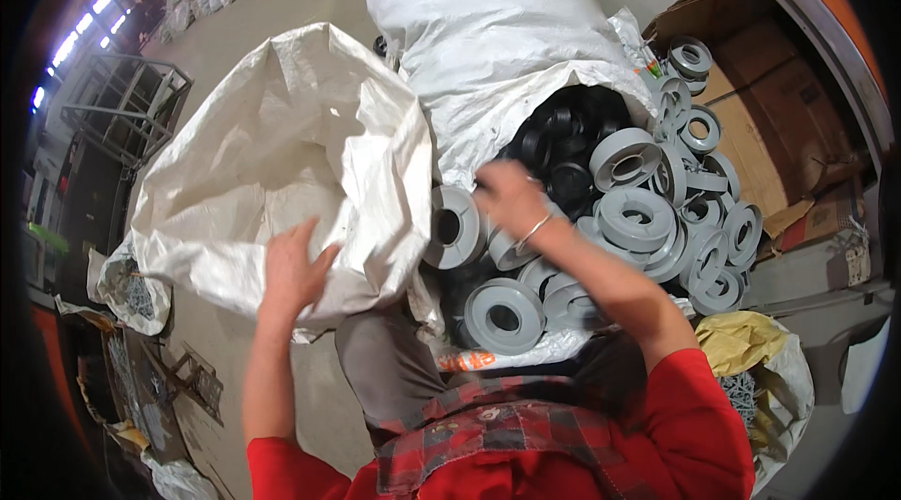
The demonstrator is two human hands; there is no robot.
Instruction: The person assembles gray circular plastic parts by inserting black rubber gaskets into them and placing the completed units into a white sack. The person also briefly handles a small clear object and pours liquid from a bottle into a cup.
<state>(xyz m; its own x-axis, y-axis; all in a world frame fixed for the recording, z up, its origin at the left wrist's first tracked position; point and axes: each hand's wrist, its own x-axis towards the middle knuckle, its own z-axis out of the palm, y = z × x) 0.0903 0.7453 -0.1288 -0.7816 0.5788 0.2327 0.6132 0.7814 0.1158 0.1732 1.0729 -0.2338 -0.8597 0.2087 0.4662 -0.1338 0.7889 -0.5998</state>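
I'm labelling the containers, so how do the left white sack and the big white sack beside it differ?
The left sack gapes wide, showing its bare pale inner walls, while the big sack has black parts in its mouth. The left sack's rim sags in loose folds; the big sack bulges, rounded and fuller. Both are white with open mouths.

We see orange marks (pixel 466 361) that look like writing on the white sack (pixel 540 348) just below the gray rings (pixel 532 314). They are small and bent, so we can't read them for sure. We can't read any other words, numbers or signs here.
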